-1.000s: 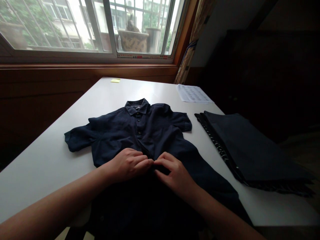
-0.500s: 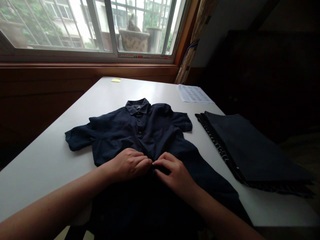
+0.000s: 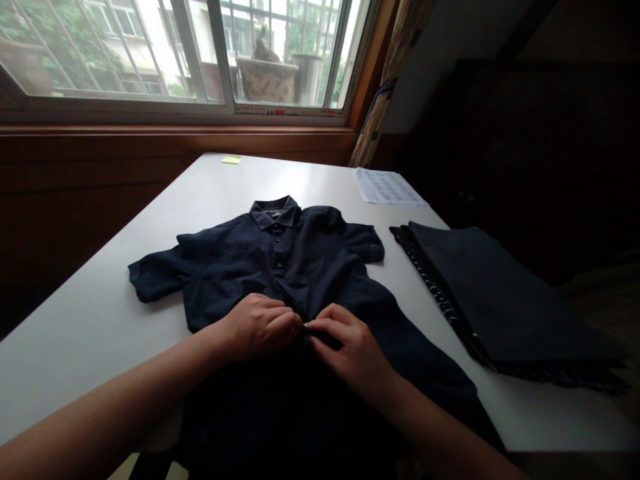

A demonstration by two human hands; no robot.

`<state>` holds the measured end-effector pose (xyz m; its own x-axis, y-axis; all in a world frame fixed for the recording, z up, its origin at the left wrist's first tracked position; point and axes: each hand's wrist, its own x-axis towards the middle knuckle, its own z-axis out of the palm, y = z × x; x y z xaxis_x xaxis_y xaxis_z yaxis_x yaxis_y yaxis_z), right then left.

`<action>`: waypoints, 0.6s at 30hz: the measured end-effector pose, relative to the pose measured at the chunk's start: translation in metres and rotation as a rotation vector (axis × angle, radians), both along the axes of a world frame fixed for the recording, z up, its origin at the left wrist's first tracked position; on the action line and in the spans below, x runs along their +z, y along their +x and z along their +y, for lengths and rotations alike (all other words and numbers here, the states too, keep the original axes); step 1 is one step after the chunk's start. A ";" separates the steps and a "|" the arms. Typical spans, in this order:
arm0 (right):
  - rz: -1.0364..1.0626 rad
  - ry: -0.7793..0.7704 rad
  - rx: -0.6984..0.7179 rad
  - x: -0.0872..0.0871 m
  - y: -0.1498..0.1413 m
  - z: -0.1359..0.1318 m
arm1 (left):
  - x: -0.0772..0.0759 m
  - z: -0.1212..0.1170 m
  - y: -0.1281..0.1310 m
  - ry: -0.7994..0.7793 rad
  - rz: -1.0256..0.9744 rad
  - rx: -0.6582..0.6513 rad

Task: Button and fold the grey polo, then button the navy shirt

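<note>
A dark navy short-sleeved shirt point(image 3: 235, 260) lies front side up, its collar toward the window and its lower part hanging toward me over the near edge. Buttons show down the placket below the collar. My left hand point(image 3: 263, 325) is closed on the shirt front at the middle, fingers curled into the cloth. Opposite it, my right hand point(image 3: 345, 340) pinches the placket between thumb and fingers, the fingertips of both hands nearly meeting. Whatever button lies between the fingertips is mostly hidden; a small pale spot shows there.
The shirt rests on a white table point(image 3: 100, 293). To the right is a stack of folded dark cloth point(image 3: 500, 293), with a patterned layer underneath. Printed paper sheets point(image 3: 389, 187) lie at the far right corner, a yellow sticky note point(image 3: 231, 160) at the far left. Beyond stands a window point(image 3: 280, 53).
Both hands stay at the same place on the placket. The left thumb and fingers have shifted slightly and curled in more; the shirt has hardly moved.
</note>
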<state>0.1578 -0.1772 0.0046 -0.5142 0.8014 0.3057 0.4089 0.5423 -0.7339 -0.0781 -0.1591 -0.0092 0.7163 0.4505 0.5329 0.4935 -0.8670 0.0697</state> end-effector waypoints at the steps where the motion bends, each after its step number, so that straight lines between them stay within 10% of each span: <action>1: 0.001 0.002 -0.001 0.000 0.000 0.000 | 0.000 0.001 0.000 0.001 -0.007 0.001; 18: -0.027 0.020 0.003 -0.003 -0.001 0.000 | -0.003 0.002 0.000 -0.020 0.008 -0.002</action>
